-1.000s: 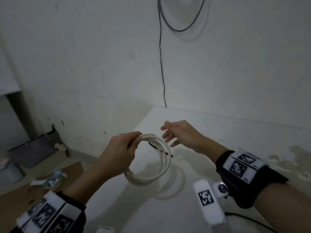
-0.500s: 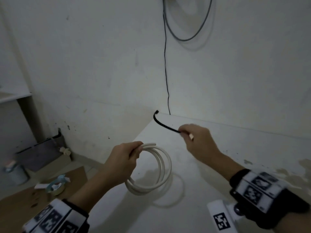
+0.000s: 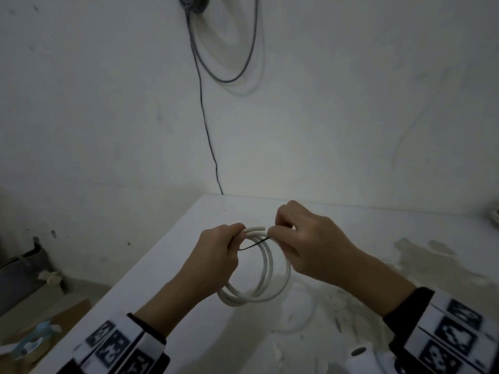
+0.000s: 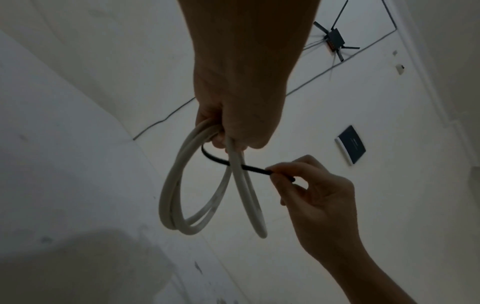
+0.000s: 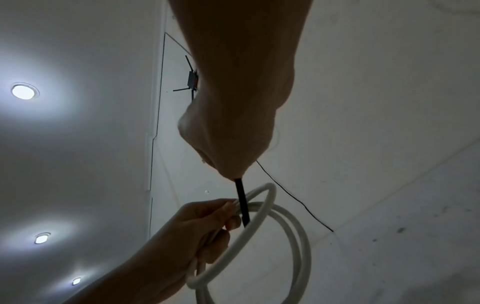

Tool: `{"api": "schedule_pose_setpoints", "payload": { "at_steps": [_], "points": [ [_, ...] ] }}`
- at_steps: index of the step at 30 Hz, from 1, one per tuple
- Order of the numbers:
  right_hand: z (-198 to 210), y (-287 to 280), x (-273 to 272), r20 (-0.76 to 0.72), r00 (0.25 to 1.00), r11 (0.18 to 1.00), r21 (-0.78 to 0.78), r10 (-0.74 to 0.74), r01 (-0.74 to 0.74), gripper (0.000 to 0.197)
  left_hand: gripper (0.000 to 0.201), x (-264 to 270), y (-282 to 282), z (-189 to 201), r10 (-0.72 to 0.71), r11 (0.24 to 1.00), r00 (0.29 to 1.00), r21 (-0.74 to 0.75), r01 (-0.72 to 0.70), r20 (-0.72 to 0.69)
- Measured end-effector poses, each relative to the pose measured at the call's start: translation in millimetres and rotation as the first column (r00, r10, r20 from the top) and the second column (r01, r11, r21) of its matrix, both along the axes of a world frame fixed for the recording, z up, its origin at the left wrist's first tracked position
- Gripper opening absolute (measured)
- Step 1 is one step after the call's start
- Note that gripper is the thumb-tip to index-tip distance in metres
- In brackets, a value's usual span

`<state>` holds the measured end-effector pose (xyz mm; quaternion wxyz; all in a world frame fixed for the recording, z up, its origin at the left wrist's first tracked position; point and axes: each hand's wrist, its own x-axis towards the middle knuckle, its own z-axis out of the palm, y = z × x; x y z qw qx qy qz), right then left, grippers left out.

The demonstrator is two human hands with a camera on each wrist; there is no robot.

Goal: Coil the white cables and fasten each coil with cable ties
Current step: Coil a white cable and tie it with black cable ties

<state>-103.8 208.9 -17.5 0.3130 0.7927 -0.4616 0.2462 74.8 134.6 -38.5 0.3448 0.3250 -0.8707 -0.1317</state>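
Head view: the left hand (image 3: 216,255) grips the top of the white cable coil (image 3: 266,276), which hangs above the tabletop (image 3: 351,225). The right hand (image 3: 310,247), just beside the coil's top, pinches a black cable tie (image 3: 253,244) across the strands.

Left wrist view: fingers (image 4: 221,139) curl round the coil; the tie passes through its loop.

Right wrist view: the pinched tie crosses the coil beside the left fingers.

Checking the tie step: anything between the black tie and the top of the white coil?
Nothing visible. The right hand already pinches the cable tie across the coil, just below the left hand.
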Motion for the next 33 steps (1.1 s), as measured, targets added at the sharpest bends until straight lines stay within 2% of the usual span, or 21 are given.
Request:
{"api": "schedule_pose_setpoints", "payload": {
  "at_steps": [3,7,8,10,11,12,13,15,17,20,23,27,31,33],
  "points": [
    [-5,15,-9,0.1,0.995,0.992,-0.123,-0.003,0.015,0.014,0.024,-21,12,3,-0.044,0.999,0.998,-0.005,0.044,-0.054],
    [-17,27,-20,0.391,0.92,0.988,-0.152,0.029,0.033,0.005,0.026,-48,33,8,-0.14,0.984,0.965,-0.139,0.111,-0.221],
    [-18,29,-24,0.488,0.872,0.993,-0.115,0.04,0.019,0.006,0.026,-54,38,10,-0.162,0.977,0.959,-0.178,0.122,-0.232],
    [-16,36,-30,0.694,0.719,0.998,0.0,0.046,-0.064,0.013,0.025,-65,45,13,-0.204,0.964,0.953,-0.218,0.155,-0.224],
    [-16,39,-33,0.77,0.636,0.99,0.054,0.042,-0.132,0.017,0.024,-69,48,15,-0.224,0.96,0.948,-0.217,0.175,-0.225],
    [-17,42,-37,0.803,0.594,0.985,0.07,0.037,-0.155,0.018,0.024,-73,50,16,-0.242,0.96,0.94,-0.196,0.197,-0.24],
    [-17,45,-39,0.8,0.599,0.991,0.045,0.038,-0.124,0.018,0.023,-77,54,17,-0.259,0.962,0.928,-0.157,0.224,-0.269],
    [-17,48,-43,0.722,0.689,0.991,-0.127,0.066,0.038,0.016,0.022,-87,64,20,-0.288,0.957,0.896,-0.059,0.285,-0.337],
    [-17,49,-50,0.628,0.773,0.944,-0.3,0.087,0.137,0.007,0.024,-98,74,19,-0.285,0.95,0.869,0.001,0.312,-0.403],
    [-24,50,-58,0.576,0.817,0.914,-0.35,0.036,0.206,0.005,0.025,-115,83,8,-0.184,0.967,0.865,0.074,0.245,-0.467],
    [-35,53,-58,0.607,0.794,0.938,-0.25,-0.041,0.239,0.009,0.027,-128,85,-8,-0.064,0.964,0.876,0.197,0.178,-0.478],
    [-50,57,-62,0.668,0.733,0.946,-0.14,-0.128,0.293,0.006,0.027,-137,80,-15,-0.044,0.965,0.942,0.231,0.126,-0.332],
    [-58,65,-62,0.776,0.589,0.959,0.067,-0.224,0.276,0.013,0.027,-138,80,-21,-0.038,0.95,0.967,0.292,0.114,-0.253],
    [-61,69,-62,0.792,0.535,0.954,0.204,-0.294,0.222,0.013,0.026,-138,81,-29,-0.03,0.896,0.955,0.415,0.157,-0.297]
  ]
}}
